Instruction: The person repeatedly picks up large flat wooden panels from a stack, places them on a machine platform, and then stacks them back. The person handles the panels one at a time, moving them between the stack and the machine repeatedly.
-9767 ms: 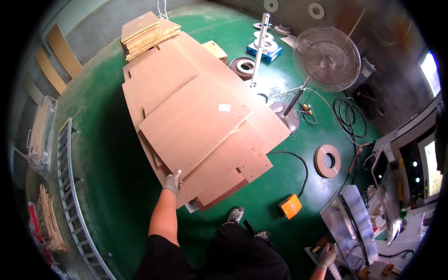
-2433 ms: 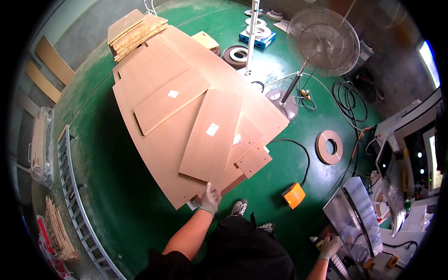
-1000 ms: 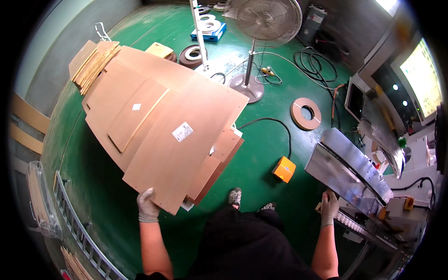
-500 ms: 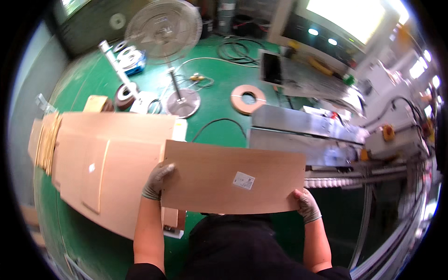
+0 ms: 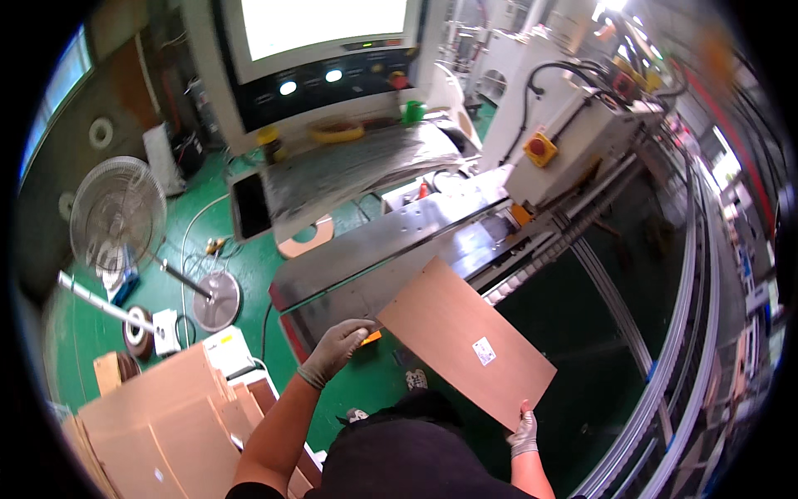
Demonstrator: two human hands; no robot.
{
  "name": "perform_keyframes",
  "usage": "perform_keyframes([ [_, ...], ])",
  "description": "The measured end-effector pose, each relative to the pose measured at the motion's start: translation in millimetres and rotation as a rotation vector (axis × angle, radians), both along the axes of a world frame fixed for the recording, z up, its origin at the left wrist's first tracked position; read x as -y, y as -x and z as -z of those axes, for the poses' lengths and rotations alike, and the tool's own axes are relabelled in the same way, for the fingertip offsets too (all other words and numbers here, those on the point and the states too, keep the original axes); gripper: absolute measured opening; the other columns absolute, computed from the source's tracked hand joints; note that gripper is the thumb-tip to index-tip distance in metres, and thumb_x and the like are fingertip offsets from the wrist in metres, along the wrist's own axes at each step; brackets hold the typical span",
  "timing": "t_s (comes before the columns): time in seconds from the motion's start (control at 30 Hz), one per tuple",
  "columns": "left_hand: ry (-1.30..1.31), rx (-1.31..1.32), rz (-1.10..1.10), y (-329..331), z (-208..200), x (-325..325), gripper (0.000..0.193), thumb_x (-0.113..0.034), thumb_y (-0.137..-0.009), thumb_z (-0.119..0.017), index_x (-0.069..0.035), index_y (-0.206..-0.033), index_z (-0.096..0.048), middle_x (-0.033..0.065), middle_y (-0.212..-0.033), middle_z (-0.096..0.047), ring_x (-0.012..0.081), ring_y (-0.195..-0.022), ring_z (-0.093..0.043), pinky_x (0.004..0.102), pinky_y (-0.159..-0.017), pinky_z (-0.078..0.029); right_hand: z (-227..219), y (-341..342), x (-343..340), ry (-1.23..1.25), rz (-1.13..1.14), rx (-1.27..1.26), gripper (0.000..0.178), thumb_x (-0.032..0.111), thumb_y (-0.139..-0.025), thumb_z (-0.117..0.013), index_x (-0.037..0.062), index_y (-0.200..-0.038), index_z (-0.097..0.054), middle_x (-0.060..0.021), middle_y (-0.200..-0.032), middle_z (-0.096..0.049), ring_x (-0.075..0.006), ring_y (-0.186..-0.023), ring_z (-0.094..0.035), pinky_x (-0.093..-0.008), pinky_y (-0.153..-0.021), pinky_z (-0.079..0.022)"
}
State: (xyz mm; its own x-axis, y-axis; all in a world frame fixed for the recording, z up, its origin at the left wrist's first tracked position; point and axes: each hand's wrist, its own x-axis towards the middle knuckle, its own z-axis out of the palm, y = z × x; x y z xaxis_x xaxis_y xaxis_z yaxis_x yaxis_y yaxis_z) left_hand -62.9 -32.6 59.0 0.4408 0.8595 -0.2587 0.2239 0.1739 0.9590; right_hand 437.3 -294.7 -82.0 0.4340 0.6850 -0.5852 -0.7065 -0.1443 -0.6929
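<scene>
A thin rectangular light-brown wooden panel [image 5: 453, 337] with a small white label slants in front of me, above the floor. My right hand [image 5: 523, 434], in a pale work glove, grips its near right end, the thumb on top and the other fingers hidden underneath. My left hand [image 5: 337, 349], gloved too, is closed with its fingertips at the panel's left corner. The panel's far corner overlaps the metal bed [image 5: 391, 254] of a machine; I cannot tell whether they touch.
Stacked brown panels [image 5: 158, 424] lie at lower left. A standing fan [image 5: 119, 212] and a roll of edge banding [image 5: 307, 237] are on the green floor. Ahead stands a control console [image 5: 324, 91] with a bright screen. Metal rails [image 5: 682, 333] run along the right, by an emergency-stop box [image 5: 540, 148].
My view has swung right toward the machine. The panel has turned from level to slanted, its far end now over the machine bed. My left hand has moved to its corner.
</scene>
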Motion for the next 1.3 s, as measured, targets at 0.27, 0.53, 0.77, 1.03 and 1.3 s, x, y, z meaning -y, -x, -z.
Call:
perform_keyframes([
  [0.27,-0.773,-1.0,-0.029,-42,37,-27,0.086,-0.046,-0.078,-0.083,-0.014,-0.152,-0.053,0.0121,-0.16,-0.047,0.0352,-0.155,-0.035,0.054,-0.127,-0.026,-14,34,-52,0.053,0.058,0.009,0.039,0.021,-0.096,-0.078,0.0078,-0.131,-0.066,-0.0064,-0.12,-0.073,-0.0255,-0.113,-0.071,-0.0468,-0.102,-0.059],
  [0.53,-0.787,-1.104,-0.066,-53,45,-30,0.081,-0.037,-0.074,-0.082,-0.015,-0.147,-0.056,0.0104,-0.155,-0.051,0.0355,-0.15,-0.042,0.0539,-0.124,-0.032,-45,10,-120,0.132,0.234,0.031,0.046,0.026,-0.098,-0.078,0.0084,-0.138,-0.063,-0.0045,-0.127,-0.069,-0.0229,-0.116,-0.069,-0.045,-0.101,-0.059],
  [0.77,-0.75,-1.156,-0.083,-62,46,-35,0.078,-0.026,-0.071,-0.079,-0.015,-0.145,-0.056,0.0099,-0.152,-0.052,0.0367,-0.146,-0.044,0.0552,-0.122,-0.033,-34,-83,-171,0.094,0.265,0.03,0.046,0.029,-0.1,-0.077,0.0101,-0.139,-0.062,-0.0052,-0.128,-0.069,-0.0247,-0.117,-0.07,-0.0455,-0.1,-0.059],
  [1.03,-0.732,-1.297,-0.077,-70,45,-36,0.08,-0.019,-0.071,-0.074,-0.013,-0.148,-0.053,0.0115,-0.153,-0.05,0.0374,-0.147,-0.043,0.0547,-0.123,-0.032,-29,-194,-230,0.014,0.332,-0.076,0.048,0.03,-0.106,-0.066,0.0124,-0.149,-0.054,-0.0102,-0.14,-0.065,-0.0307,-0.126,-0.066,-0.0491,-0.104,-0.058],
  [1.3,-0.681,-1.325,-0.139,-81,45,-38,0.078,-0.016,-0.077,-0.069,-0.016,-0.152,-0.051,0.0112,-0.157,-0.047,0.0363,-0.15,-0.039,0.0538,-0.125,-0.029,-42,-279,-283,-0.034,0.086,0.05,0.047,0.038,-0.111,-0.048,0.0112,-0.149,-0.055,-0.0111,-0.141,-0.065,-0.0286,-0.131,-0.063,-0.0463,-0.103,-0.057],
])
